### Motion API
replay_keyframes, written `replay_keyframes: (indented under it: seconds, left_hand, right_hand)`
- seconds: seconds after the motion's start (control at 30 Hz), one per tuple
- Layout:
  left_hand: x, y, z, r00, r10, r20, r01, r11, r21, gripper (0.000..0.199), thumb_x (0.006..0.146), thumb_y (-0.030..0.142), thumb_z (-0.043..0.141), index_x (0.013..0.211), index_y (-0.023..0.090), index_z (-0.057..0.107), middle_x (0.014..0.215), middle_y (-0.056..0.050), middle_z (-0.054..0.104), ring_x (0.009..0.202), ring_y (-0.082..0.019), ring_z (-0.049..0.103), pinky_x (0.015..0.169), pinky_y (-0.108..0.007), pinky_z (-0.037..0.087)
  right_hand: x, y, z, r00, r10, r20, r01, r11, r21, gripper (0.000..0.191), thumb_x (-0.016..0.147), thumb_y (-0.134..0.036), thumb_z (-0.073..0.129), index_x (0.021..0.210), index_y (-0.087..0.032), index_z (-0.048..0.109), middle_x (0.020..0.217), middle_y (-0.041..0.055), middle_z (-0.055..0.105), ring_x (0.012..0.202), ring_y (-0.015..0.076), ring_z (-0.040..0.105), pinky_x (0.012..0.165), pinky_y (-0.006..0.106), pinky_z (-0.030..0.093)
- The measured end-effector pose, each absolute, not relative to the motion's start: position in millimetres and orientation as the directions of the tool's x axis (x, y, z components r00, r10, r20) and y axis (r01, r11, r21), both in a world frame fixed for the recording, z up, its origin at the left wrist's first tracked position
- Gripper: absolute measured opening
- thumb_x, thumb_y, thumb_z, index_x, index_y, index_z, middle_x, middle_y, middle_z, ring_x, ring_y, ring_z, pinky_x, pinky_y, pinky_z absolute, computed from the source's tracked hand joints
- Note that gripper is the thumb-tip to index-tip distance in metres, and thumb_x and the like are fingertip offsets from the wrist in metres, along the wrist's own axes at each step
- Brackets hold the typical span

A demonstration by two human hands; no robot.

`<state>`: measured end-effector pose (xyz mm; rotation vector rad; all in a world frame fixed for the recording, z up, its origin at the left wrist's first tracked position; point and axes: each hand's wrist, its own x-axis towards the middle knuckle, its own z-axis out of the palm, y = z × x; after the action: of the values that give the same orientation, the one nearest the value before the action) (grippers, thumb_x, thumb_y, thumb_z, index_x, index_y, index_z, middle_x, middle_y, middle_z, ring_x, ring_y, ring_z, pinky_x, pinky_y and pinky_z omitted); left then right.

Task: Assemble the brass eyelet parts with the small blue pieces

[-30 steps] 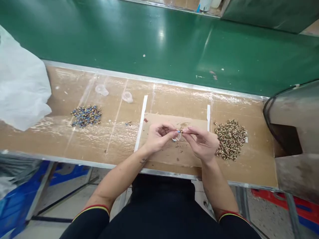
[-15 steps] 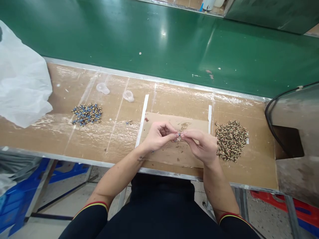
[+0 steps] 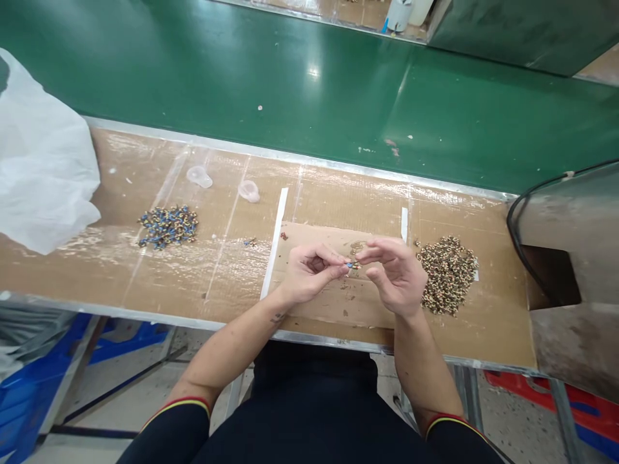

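Note:
Between the thumb and fingertips of my left hand [image 3: 312, 270] is a small blue-and-brass part [image 3: 351, 265], its brass end pointing right. My right hand [image 3: 397, 276] is just to the right of it, thumb and fingers spread apart, with nothing visible in its grip. Below both hands lies a cardboard sheet [image 3: 319, 312] with brown stains. To the right is a heap of small brass-coloured parts [image 3: 447, 276]. On the left lies a smaller pile of blue-and-brass parts [image 3: 169, 227], and a few more blue pieces [image 3: 249, 243] sit nearer the sheet.
Two translucent plastic cups [image 3: 200, 176] lie toward the back left of the cardboard-covered bench [image 3: 232, 283]. A white bag [image 3: 43, 154] hangs over the left end. A metal box [image 3: 575, 258] with a black cable [image 3: 515, 225] stands at right; a green surface [image 3: 217, 77] runs behind.
My right thumb and fingers have opened and moved off the small part, which stays pinched in my left hand. The view has shifted slightly.

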<state>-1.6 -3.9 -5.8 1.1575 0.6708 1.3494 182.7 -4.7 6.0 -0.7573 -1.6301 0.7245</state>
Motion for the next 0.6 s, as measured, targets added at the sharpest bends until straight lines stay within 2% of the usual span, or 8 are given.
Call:
replay_keyframes:
  seconds: [0.1, 0.27, 0.47, 0.6]
  left_hand:
    - [-1.7, -5.0, -5.7, 0.134, 0.924, 0.357, -0.339, -0.296, 0.893, 0.015, 0.086, 0.026, 0.082, 0.079, 0.017, 0.072, 0.079, -0.004, 0.078, 0.08, -0.015, 0.078, 0.07, -0.024, 0.067]
    - [0.4, -6.2, -8.1, 0.094, 0.865, 0.492, -0.277, -0.452, 0.848, 0.012, 0.088, 0.017, 0.078, 0.079, 0.019, 0.071, 0.075, -0.001, 0.076, 0.078, -0.013, 0.077, 0.072, -0.023, 0.065]
    - [4.4, -7.4, -10.1, 0.072, 0.902, 0.425, -0.174, -0.408, 0.896, 0.027, 0.09, 0.034, 0.077, 0.07, 0.019, 0.067, 0.07, -0.003, 0.075, 0.069, -0.014, 0.074, 0.066, -0.027, 0.064]
    - [1.3, -10.7, -7.5, 0.054, 0.922, 0.383, -0.12, -0.375, 0.919, 0.027, 0.088, 0.039, 0.077, 0.072, 0.02, 0.069, 0.072, -0.005, 0.077, 0.07, -0.016, 0.075, 0.066, -0.028, 0.064]
  right_hand:
    - [182.6, -5.2, 8.8, -0.213, 0.788, 0.577, 0.173, 0.612, -0.772, 0.019, 0.092, -0.02, 0.074, 0.11, -0.028, 0.076, 0.092, 0.0023, 0.08, 0.084, 0.0177, 0.077, 0.074, 0.032, 0.067]
    - [176.5, -7.9, 9.3, -0.157, 0.796, 0.584, 0.191, 0.605, -0.773, 0.01, 0.092, -0.019, 0.073, 0.097, -0.026, 0.079, 0.083, 0.002, 0.081, 0.076, 0.0194, 0.078, 0.067, 0.033, 0.067]
    - [171.3, -9.3, 9.3, -0.151, 0.776, 0.613, 0.212, 0.631, -0.746, 0.013, 0.091, -0.015, 0.073, 0.097, -0.025, 0.077, 0.084, 0.0028, 0.081, 0.076, 0.0191, 0.078, 0.067, 0.032, 0.067]
    - [165.9, -9.2, 8.2, -0.158, 0.766, 0.623, 0.277, 0.64, -0.717, 0.011, 0.096, -0.019, 0.066, 0.098, -0.024, 0.076, 0.083, 0.0031, 0.081, 0.071, 0.0184, 0.077, 0.062, 0.03, 0.066]
